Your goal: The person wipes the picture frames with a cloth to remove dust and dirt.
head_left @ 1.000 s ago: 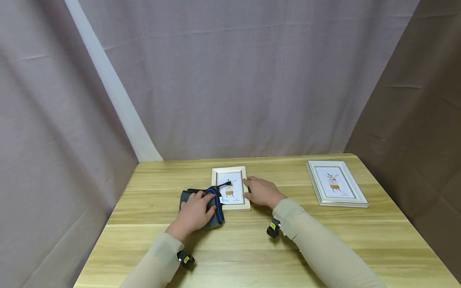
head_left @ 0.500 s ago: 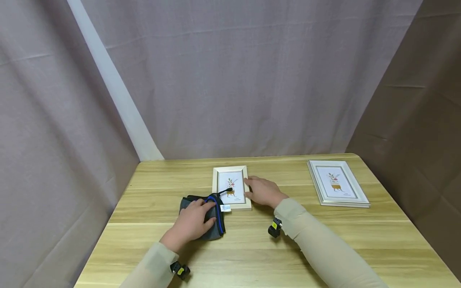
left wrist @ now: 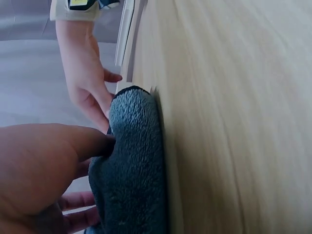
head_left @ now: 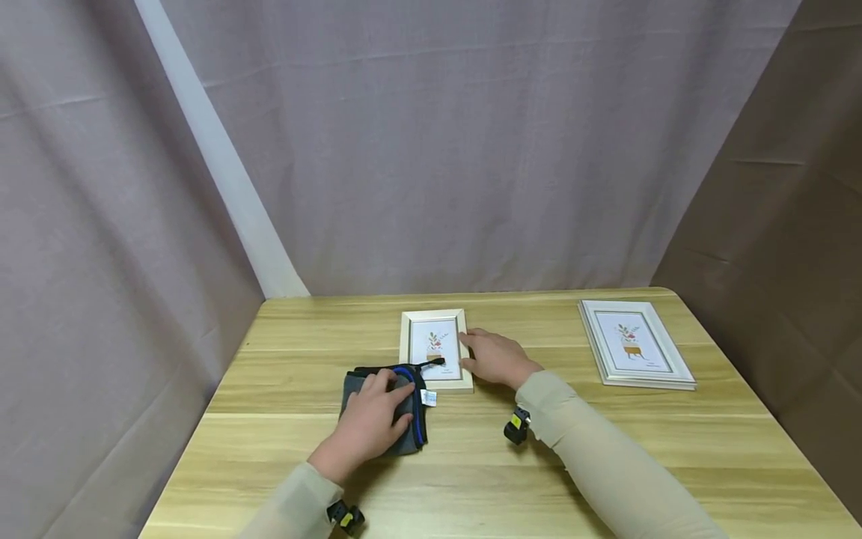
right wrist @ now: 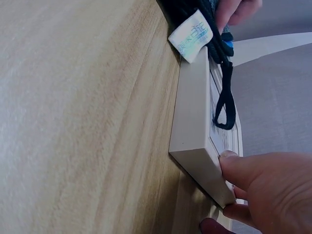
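Note:
A folded dark grey cloth with black and blue edging lies over the lower left part of a cream picture frame. My left hand is on top of the cloth and grips it; in the left wrist view, the thumb sinks into the fuzzy fabric. At the frame's right edge, my right hand holds it, thumb on the front and fingers along the side. The cloth's white label and black loop hang over the frame. The frame's lower left corner is hidden.
Toward the right of the wooden table, a white picture frame lies face up, seemingly stacked on another. Grey curtains stand behind the table, and a brown curtain hangs on the right.
My left hand and the cloth have slid toward me, then slightly right, uncovering some of the frame's left side. The right hand keeps hold of the frame's edge.

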A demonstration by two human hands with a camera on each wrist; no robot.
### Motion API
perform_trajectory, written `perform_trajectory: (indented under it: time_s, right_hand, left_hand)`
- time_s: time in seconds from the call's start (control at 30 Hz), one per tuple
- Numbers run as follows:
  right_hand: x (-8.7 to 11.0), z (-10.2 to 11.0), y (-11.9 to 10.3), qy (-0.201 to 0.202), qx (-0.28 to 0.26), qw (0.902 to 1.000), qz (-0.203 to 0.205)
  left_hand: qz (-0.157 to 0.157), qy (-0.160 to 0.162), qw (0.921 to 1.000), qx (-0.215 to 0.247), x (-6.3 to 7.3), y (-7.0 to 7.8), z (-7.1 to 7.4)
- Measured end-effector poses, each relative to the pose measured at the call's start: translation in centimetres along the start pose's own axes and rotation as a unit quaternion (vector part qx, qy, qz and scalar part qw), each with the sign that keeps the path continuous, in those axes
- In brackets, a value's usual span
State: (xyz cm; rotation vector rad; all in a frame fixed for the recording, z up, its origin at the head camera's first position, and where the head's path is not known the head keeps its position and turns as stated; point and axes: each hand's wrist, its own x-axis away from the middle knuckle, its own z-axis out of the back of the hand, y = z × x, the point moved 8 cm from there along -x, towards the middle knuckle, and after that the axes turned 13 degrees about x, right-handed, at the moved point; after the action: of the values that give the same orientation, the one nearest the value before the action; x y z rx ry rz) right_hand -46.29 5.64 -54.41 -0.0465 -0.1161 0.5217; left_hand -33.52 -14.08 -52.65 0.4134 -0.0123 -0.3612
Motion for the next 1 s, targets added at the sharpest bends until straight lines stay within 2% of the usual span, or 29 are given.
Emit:
perform_trajectory:
  time_s: [0.23, 0.47, 0.63, 0.87, 1.0]
  right_hand:
    - [0.1, 0.1, 0.1, 0.001, -0.004, 1.0000, -0.002]
    - [0.0, 0.0, 0.3, -0.002, -0.009, 0.9999, -0.010]
    - [0.0, -0.2, 0.2, 0.002, -0.011, 0.9999, -0.009]
    - [0.0, -0.4, 0.1, 0.005, -0.014, 0.9999, 0.001]
    - [0.0, -0.4, 0.3, 0.007, -0.013, 0.9999, -0.002]
  left_hand:
    - [-0.029, 0.004, 0.9992, -0.027, -0.7, 1.9, -1.1]
    - [-0.046, -0.001, 0.9986, -0.024, -1.5, 3.5, -1.9]
    - [-0.048, -0.002, 0.9987, -0.016, -1.4, 3.9, -1.7]
    - [-0.061, 0.045, 0.9969, -0.024, -0.2, 4.4, 0.1]
    - [-0.043, 0.011, 0.9980, -0.045, 0.0, 3.7, -0.6]
